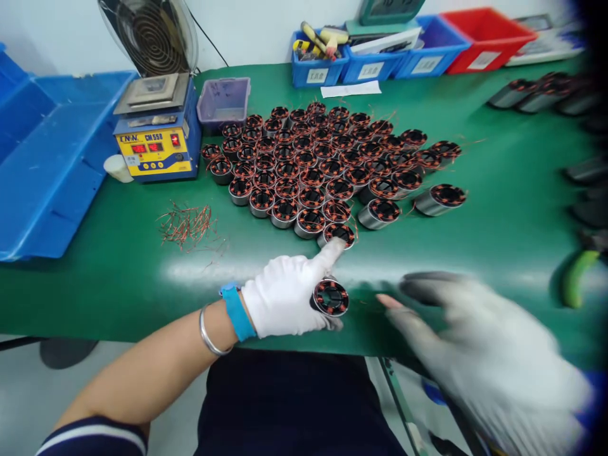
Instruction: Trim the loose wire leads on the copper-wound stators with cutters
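Note:
My left hand, in a white glove, is closed around a motor stator with copper windings and a black core, its open end facing up. The stretched index finger reaches to the rim of another stator at the near edge of a large group. My right hand, gloved too and blurred by motion, is at the right with thumb and fingers apart and nothing visible between them. One bare fingertip shows through its glove. Green-handled pliers lie beyond it, partly cut off by the dark picture edge.
Cut copper wire bits lie left of the stator group. Behind them stand a yellow-and-blue CM558 machine, a purple bin and a blue tray. Blue tool bins and a red bin line the back. More stators lie right.

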Tool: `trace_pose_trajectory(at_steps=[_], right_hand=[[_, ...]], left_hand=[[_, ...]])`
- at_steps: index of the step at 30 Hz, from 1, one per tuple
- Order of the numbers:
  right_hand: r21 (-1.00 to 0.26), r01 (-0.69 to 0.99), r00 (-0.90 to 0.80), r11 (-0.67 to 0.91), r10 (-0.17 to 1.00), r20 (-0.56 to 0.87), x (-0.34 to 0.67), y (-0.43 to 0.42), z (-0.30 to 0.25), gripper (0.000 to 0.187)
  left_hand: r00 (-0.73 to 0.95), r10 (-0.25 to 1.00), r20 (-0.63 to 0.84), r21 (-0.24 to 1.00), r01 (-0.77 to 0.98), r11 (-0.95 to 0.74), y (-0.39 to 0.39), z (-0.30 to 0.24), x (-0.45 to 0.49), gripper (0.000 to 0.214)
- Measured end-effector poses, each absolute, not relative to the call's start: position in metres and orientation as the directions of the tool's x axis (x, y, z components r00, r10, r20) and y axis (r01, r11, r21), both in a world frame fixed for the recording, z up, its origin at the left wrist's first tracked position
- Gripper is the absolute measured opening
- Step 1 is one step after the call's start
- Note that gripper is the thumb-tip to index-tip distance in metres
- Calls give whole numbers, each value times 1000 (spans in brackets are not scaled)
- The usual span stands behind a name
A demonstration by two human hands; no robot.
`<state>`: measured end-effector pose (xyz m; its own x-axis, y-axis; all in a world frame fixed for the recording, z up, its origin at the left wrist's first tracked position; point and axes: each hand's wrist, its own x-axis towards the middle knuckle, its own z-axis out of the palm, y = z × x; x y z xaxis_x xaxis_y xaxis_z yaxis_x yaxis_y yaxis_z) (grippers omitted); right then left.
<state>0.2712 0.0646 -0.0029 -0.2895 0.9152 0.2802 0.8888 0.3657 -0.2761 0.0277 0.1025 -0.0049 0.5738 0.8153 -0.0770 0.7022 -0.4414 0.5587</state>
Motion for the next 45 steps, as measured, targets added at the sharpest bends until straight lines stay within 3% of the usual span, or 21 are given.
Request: trace_pose_trajectory(at_steps=[2,4,5,7,10,13,15,19,21,25,28,31,34,35,37,38,39,42,45], right_hand=[[-314,872,-246,376,891,382,267,56,2,42],[-373,833,-301,410,899,317,258,49,-3,66],[-390,823,-335,412,908,251,253,48,-8,67],[-400,836,-354,376,926,132,246,52,-19,52],[-443,789,-438,426,895,82,245,65,-28,28],[-476,740,-499,475,863,85,252,74,-25,31],[-459,745,-500,485,860,97,255,77,-22,31],[-475,712,-540,517,836,100,256,77,-18,25],[-450,717,-538,533,833,130,254,76,-20,26],[-350,728,-557,589,806,198,250,77,-28,22],[-402,701,-600,589,792,114,263,81,-29,29],[-497,726,-562,475,826,-33,289,84,-21,27],[-522,778,-397,350,918,24,311,79,-10,23],[-532,787,-325,313,943,75,312,77,-7,26],[-551,798,-219,242,970,109,304,72,-5,66],[-558,805,-202,201,977,60,295,71,-4,81],[-566,808,-213,164,977,-22,285,70,-4,82],[-609,783,-321,124,920,-225,254,74,-6,42],[-651,744,-406,150,875,-263,244,80,-6,40]], left_hand=[[585,801,-130,527,725,-444,102,-2,28,117],[588,795,-149,511,734,-447,102,0,28,114],[584,798,-147,513,735,-444,102,1,28,112],[579,802,-149,531,731,-429,103,2,29,108],[580,798,-165,533,733,-422,103,3,28,105],[573,808,-138,489,749,-448,100,1,27,102],[586,810,-19,506,705,-498,97,-2,27,98],[575,774,264,633,502,-589,91,-9,26,58],[570,775,274,671,464,-579,91,-10,26,44],[579,774,255,668,474,-574,94,-6,26,39],[569,785,244,671,486,-560,95,-3,26,35],[564,790,240,680,483,-552,94,-3,27,34],[555,800,227,693,485,-533,93,-3,27,38],[554,804,214,699,489,-523,94,-4,26,40],[556,811,185,709,496,-502,94,-3,25,44],[559,811,176,713,495,-496,95,-3,25,44],[557,812,174,717,493,-492,95,-3,24,45],[543,819,183,725,489,-486,95,-2,23,46],[537,822,192,713,499,-493,94,0,23,46]])
